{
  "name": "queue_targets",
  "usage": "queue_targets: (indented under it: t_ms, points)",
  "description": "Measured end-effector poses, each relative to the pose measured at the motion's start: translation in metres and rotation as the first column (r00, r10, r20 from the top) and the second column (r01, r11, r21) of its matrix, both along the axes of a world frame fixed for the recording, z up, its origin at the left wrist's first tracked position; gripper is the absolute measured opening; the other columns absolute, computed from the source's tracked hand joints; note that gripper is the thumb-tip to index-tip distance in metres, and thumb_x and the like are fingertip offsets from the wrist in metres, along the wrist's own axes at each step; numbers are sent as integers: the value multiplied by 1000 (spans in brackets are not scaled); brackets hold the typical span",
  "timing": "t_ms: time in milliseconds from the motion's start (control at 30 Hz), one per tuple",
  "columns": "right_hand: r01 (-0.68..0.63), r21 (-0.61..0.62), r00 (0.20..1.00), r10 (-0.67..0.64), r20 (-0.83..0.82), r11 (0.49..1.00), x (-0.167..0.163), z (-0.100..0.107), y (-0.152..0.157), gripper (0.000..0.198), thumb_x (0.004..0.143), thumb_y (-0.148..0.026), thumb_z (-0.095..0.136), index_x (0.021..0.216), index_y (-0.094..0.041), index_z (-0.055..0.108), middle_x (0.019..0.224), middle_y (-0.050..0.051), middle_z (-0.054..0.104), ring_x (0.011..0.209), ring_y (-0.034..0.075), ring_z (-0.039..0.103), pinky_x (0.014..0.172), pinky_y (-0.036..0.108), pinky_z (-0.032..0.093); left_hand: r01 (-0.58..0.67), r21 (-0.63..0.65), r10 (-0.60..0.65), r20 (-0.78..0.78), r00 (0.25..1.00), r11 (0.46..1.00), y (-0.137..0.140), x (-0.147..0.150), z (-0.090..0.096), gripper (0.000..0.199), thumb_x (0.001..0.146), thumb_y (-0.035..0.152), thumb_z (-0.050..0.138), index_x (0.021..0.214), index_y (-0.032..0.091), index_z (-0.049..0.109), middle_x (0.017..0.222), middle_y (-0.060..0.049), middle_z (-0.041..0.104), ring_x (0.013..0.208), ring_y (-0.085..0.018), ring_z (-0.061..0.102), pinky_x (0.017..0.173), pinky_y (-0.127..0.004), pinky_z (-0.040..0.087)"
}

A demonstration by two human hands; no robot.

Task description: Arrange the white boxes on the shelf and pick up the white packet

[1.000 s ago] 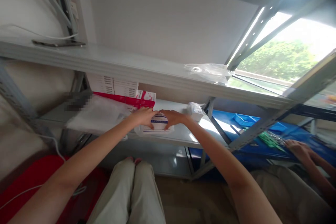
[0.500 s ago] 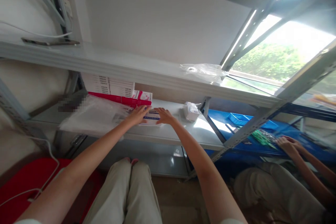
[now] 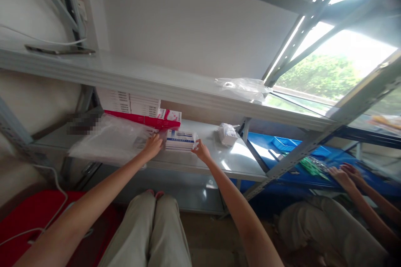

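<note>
A small stack of white-and-blue boxes (image 3: 179,143) lies on the middle shelf between my two hands. My left hand (image 3: 153,146) is at the stack's left end, its fingers closed on the edge of a clear plastic bag (image 3: 109,137). At the right end, my right hand (image 3: 202,150) pinches a bit of clear plastic film (image 3: 195,138). Whether this film belongs to the same bag, I cannot tell. The large bag spreads flat to the left over the shelf.
White boxes (image 3: 128,102) stand stacked on a pink-red carton (image 3: 169,123) behind. A plastic-wrapped white box (image 3: 228,134) sits to the right. The upper shelf (image 3: 175,79) overhangs, bearing another plastic bag (image 3: 241,85) and a phone (image 3: 59,50). A co-worker's hands (image 3: 346,175) are at far right.
My hands have moved apart from the box stack, uncovering its blue-and-white face. My left hand went left and down onto the bag; the right shifted slightly right and now pinches film.
</note>
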State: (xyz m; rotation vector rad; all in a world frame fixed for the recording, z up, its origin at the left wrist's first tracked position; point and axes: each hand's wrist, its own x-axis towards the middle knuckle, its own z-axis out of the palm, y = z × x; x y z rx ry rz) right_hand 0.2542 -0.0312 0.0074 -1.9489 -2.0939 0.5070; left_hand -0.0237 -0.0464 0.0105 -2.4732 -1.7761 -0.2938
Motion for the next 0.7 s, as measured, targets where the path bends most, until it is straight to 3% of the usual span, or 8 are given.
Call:
queue_targets:
  t_ms: [133, 233, 300, 533, 633, 700]
  points:
    - [31, -41, 998, -33, -55, 999, 3, -4, 1, 34, 81, -35, 57, 109, -15, 62, 100, 10, 69, 97, 26, 63, 80, 32, 46, 198, 11, -197, -57, 979, 980, -9, 1, 1, 27, 85, 12, 45, 105, 13, 62, 128, -19, 50, 122, -34, 40, 98, -48, 33]
    - [10, -56, 990, -18, -141, 998, 8, -5, 3, 25, 83, -30, 53, 98, -15, 67, 88, 8, 72, 87, 22, 65, 76, 29, 46, 265, -9, -265, -44, 963, 964, -12, 1, 4, 27, 87, 12, 41, 100, 13, 64, 120, -19, 55, 114, -32, 45, 98, -47, 31]
    - [-17, -46, 975, 6, -221, 999, 13, -5, 4, 27, 86, -25, 47, 98, -16, 68, 91, 7, 72, 80, 18, 65, 74, 27, 47, 289, -11, -289, -17, 957, 957, -11, -1, 8, 26, 88, 13, 40, 96, 13, 65, 112, -16, 60, 108, -30, 48, 97, -45, 32]
    - [-125, -14, 886, 105, -452, 992, 26, 0, -11, 27, 82, -30, 49, 82, -17, 72, 88, 6, 72, 76, 18, 65, 70, 28, 49, 231, -54, -215, 214, 953, 971, -2, -14, 16, 12, 86, 19, 51, 81, 17, 62, 89, -6, 68, 91, -22, 59, 87, -35, 37]
    - [-163, -33, 808, 115, -577, 986, 26, -1, -21, 28, 82, -36, 51, 82, -17, 72, 89, 6, 72, 76, 17, 64, 65, 27, 47, 238, -163, -174, 332, 927, 957, -7, -17, 12, 10, 88, 22, 51, 85, 18, 59, 84, -3, 69, 82, -18, 61, 80, -30, 39]
    - [-167, -95, 750, 64, -658, 981, 21, -8, -24, 26, 79, -38, 56, 74, -16, 70, 80, 6, 71, 68, 15, 62, 62, 26, 46, 236, -231, -154, 323, 934, 944, -13, -14, 8, 12, 89, 27, 52, 90, 17, 58, 81, -2, 69, 80, -19, 62, 80, -30, 39]
